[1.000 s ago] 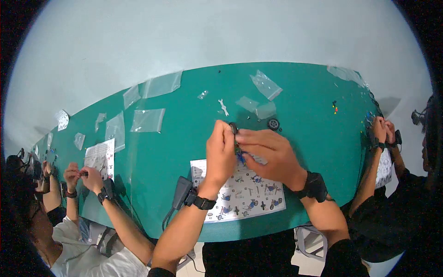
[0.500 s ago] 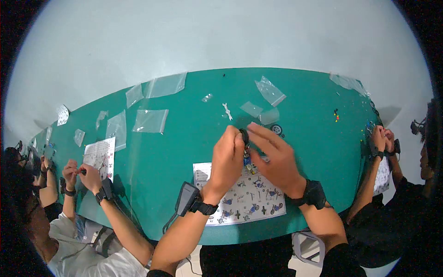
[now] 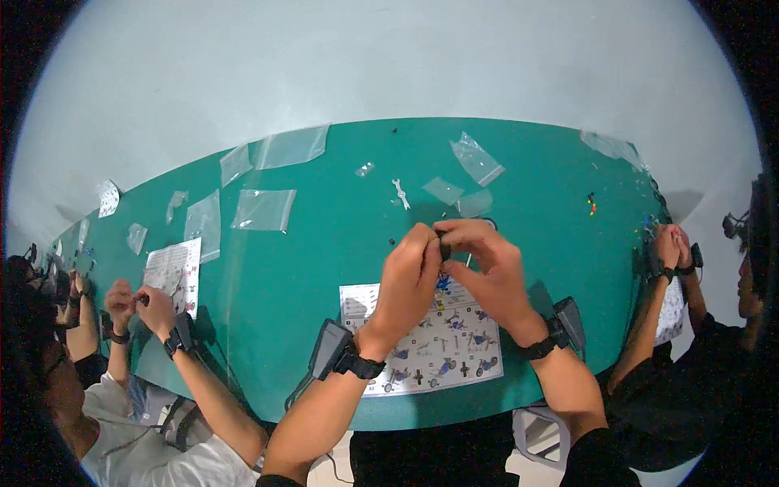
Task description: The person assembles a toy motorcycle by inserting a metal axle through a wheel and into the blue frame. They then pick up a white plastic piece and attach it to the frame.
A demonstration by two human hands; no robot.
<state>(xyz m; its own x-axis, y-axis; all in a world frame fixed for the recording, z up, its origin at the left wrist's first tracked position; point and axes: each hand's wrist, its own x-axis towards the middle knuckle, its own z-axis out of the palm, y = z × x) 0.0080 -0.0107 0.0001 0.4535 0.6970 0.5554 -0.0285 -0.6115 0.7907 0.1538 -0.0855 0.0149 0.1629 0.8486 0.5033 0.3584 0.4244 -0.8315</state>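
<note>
Over the top of the printed instruction sheet [image 3: 442, 361], my left hand [image 3: 408, 272] and my right hand [image 3: 492, 264] meet fingertip to fingertip. Both are closed on a small black wheel [image 3: 444, 245], largely covered by the fingers. Small blue and yellow model parts [image 3: 443, 284] show just below the hands, at the sheet's upper edge. Behind my right hand's knuckles only the rim of another wheel [image 3: 489, 221] peeks out. Small black bits [image 3: 392, 241] lie left of the fingers.
A small wrench [image 3: 400, 195] and clear plastic bags [image 3: 477, 159] lie further back on the green table [image 3: 324, 243]. At left, a co-worker's hands [image 3: 154, 308] hold a small dark part beside another sheet [image 3: 174, 272]. Another person's hands [image 3: 672, 245] work at right.
My right fingers have curled in from a spread pose and pinch the black wheel with the left. The wheel moved slightly right; my right hand now covers most of the wheel on the table.
</note>
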